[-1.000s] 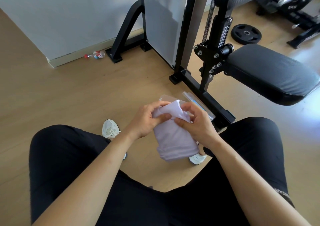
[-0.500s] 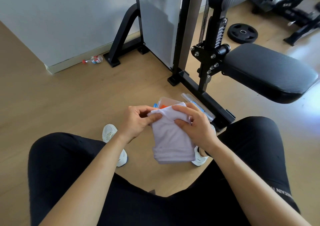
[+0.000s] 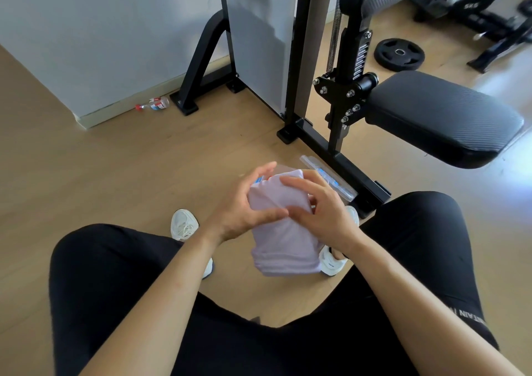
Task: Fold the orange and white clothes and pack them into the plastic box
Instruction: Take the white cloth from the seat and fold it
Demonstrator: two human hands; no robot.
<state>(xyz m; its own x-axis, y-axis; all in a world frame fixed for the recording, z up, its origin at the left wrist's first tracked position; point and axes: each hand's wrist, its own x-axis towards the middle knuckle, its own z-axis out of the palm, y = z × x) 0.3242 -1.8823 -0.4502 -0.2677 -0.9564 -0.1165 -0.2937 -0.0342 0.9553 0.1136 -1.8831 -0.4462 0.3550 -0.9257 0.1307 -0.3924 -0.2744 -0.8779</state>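
A seated person holds a folded white cloth [image 3: 283, 231] in mid-air between the knees, over the wooden floor [image 3: 121, 174] of a home gym, a black bench [image 3: 443, 116] at the right. The plastic box [image 3: 260, 180] sits on the floor just beyond and is almost wholly hidden behind the cloth and hands; only a blue and orange sliver shows at the top edge, and its clear lid [image 3: 328, 178] lies beside it against the bench frame.

The left hand [image 3: 244, 208] cups the cloth's left edge, thumb laid flat across the front, fingers loosely spread. The right hand [image 3: 322, 211] presses fingertips on the upper right, also half open; both are pinching the bundle lightly rather than clenching it.

The fold looks finished. To pack it well, squeeze the layers flat, keep the loose top corner tucked, and lower the bundle squarely into the box so it does not spring apart.
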